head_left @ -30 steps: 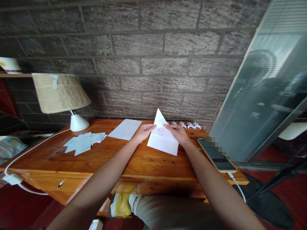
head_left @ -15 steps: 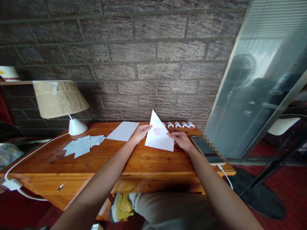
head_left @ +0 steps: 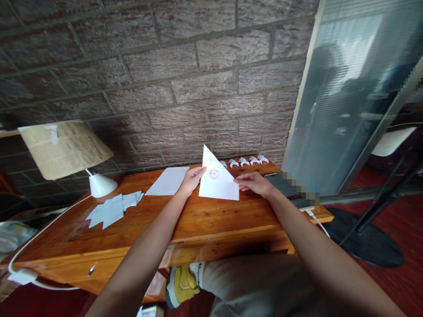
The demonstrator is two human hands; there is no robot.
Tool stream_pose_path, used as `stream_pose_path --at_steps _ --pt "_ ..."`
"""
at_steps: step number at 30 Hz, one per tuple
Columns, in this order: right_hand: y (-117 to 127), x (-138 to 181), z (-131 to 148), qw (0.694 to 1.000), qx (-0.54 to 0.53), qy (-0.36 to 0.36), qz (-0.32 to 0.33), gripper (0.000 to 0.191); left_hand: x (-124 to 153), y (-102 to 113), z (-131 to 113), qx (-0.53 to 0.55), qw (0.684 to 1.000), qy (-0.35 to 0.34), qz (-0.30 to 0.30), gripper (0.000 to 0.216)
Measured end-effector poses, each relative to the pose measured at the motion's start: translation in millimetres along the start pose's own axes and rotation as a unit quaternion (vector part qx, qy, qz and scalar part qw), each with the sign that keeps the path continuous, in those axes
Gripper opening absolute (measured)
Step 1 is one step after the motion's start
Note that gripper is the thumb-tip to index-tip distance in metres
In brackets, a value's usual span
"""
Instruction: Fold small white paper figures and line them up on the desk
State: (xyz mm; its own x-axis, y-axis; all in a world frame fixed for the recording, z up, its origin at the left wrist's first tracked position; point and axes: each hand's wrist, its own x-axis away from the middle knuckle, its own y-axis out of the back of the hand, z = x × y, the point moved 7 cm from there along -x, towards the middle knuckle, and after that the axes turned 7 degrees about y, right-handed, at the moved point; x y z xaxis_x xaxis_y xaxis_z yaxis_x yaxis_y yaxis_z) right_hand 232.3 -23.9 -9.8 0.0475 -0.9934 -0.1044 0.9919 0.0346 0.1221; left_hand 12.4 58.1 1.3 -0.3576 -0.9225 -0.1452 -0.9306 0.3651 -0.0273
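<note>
Between my hands is a white sheet of paper [head_left: 218,187] with a slanted upper right edge, a pointed top and a red round print. My left hand [head_left: 192,180] pinches its left edge, thumb in front. My right hand [head_left: 254,183] is closed on the slanted edge near the lower right corner. Behind the sheet, along the back of the desk, stands a row of several small folded paper pieces [head_left: 243,161]. A flat white sheet [head_left: 167,181] lies left of my left hand. Further left are overlapping cut paper pieces [head_left: 113,211].
A lamp [head_left: 102,185] with a paper-like shade stands at the desk's back left, its white cable running over the left side. At the right lies a dark tablet-like device [head_left: 287,189] with a white cable [head_left: 317,222]. A brick wall [head_left: 185,97] rises behind the wooden desk [head_left: 211,220].
My right hand has slid down the slanted edge toward the lower right corner. The head view has tilted and shifted slightly. My left hand keeps its pinch on the sheet.
</note>
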Motion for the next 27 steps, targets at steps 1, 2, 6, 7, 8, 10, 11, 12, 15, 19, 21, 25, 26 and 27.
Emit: stream_pose_path --at_steps 1,2,6,7,8,10,11,12,15,19,21,25,26,27 --pt "0 0 -1 1.000 0.002 -0.003 -0.003 0.039 0 1 0 0.000 1.000 0.000 -0.002 0.047" --pt "1 -1 -2 1.000 0.001 0.001 -0.011 0.038 0 1 1 0.005 1.000 0.000 0.000 0.047" --pt "-2 -3 0 1.000 0.005 0.022 -0.002 0.037 -1 1 -1 0.013 1.000 -0.009 0.004 0.044" --pt "-2 -3 1 1.000 0.007 0.026 -0.002 0.038 -1 1 -1 0.017 1.000 -0.009 0.006 0.044" --pt "-2 -3 2 0.999 0.005 0.033 -0.005 0.038 -2 2 -1 0.023 1.000 -0.010 0.003 0.044" --pt "-3 -4 2 0.999 0.006 0.035 0.000 0.039 -2 5 -2 0.029 0.999 -0.016 -0.004 0.044" --pt "-3 -4 1 0.999 0.009 0.032 0.003 0.040 -2 7 -3 0.031 0.999 -0.017 -0.006 0.044" --pt "-3 -4 0 0.999 0.014 0.028 0.008 0.040 -2 8 -3 0.032 0.999 -0.018 -0.007 0.043" --pt "-4 -5 -2 0.999 0.024 0.021 0.017 0.039 -4 8 -2 0.036 0.999 -0.024 0.002 0.042" --pt "-5 -5 -1 0.999 0.022 0.023 0.022 0.040 -5 8 0 0.041 0.999 -0.022 0.005 0.041" --pt "-7 -3 2 0.999 0.019 0.026 0.023 0.040 -4 8 -1 0.038 0.999 -0.018 -0.002 0.040" --pt "-17 3 13 0.997 -0.009 0.050 0.052 0.040 5 -8 -7 -0.007 0.999 -0.016 0.040 0.040" --pt "-18 4 15 0.997 -0.025 0.056 0.052 0.040 9 -15 -8 -0.023 0.998 -0.011 0.062 0.041" --pt "-18 5 17 0.996 -0.041 0.060 0.048 0.040 12 -22 -9 -0.036 0.996 -0.003 0.085 0.040"
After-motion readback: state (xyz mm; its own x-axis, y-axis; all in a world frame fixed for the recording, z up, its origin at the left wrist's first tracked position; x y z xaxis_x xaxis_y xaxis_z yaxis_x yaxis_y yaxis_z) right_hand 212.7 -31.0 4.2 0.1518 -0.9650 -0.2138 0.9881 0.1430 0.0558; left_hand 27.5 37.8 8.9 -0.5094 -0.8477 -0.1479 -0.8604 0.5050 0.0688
